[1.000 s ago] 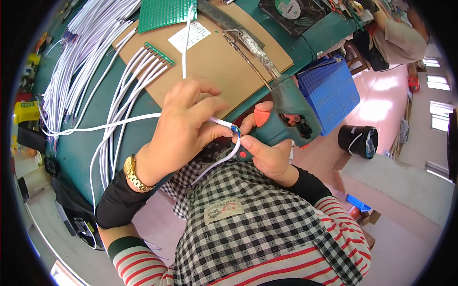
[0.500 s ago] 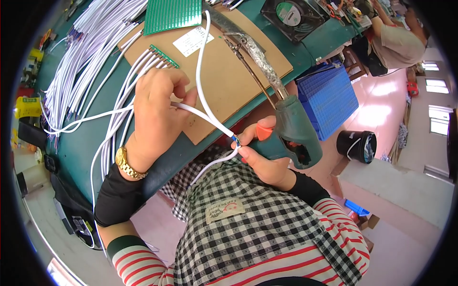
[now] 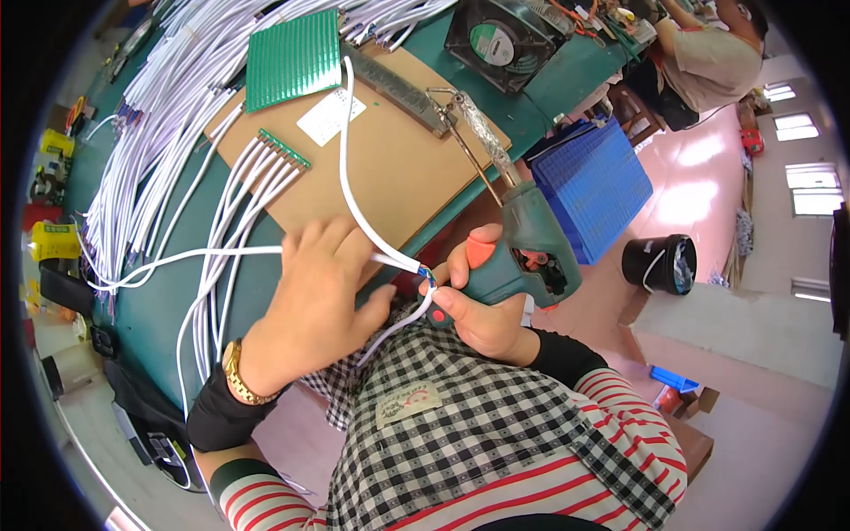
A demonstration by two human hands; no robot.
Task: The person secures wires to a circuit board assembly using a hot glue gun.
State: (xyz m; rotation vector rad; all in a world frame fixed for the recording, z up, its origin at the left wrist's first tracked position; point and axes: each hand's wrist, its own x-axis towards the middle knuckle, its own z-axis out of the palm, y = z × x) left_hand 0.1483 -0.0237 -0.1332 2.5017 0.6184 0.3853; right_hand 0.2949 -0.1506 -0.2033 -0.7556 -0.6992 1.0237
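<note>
My right hand (image 3: 485, 310) is closed around the green soldering gun (image 3: 536, 221), which has an orange trigger and a foil-wrapped barrel. Its thumb and forefinger also pinch the joined ends of white cables (image 3: 365, 217), where thin coloured wires show. My left hand (image 3: 320, 296), fingers spread, lies over another white cable (image 3: 221, 251) leading to that joint; whether it presses on it I cannot tell. Beyond it, a narrow green circuit board (image 3: 285, 149) with several white cables attached rests on the brown board (image 3: 398, 168). A green ribbed panel of boards (image 3: 292, 60) lies farther back.
A large bundle of white cables (image 3: 168, 133) covers the far left of the green table (image 3: 133, 332). At the back stand a black fan (image 3: 505, 44) and a dark metal bar (image 3: 394, 88). Right of the table are a blue crate (image 3: 598, 186), a black bucket (image 3: 660, 265) and a seated person (image 3: 713, 62).
My left hand has loosened its pinch on the cable and come nearer to my body, fingers now spread. The right hand keeps the gun and cable joint. The whole view has shifted slightly.
</note>
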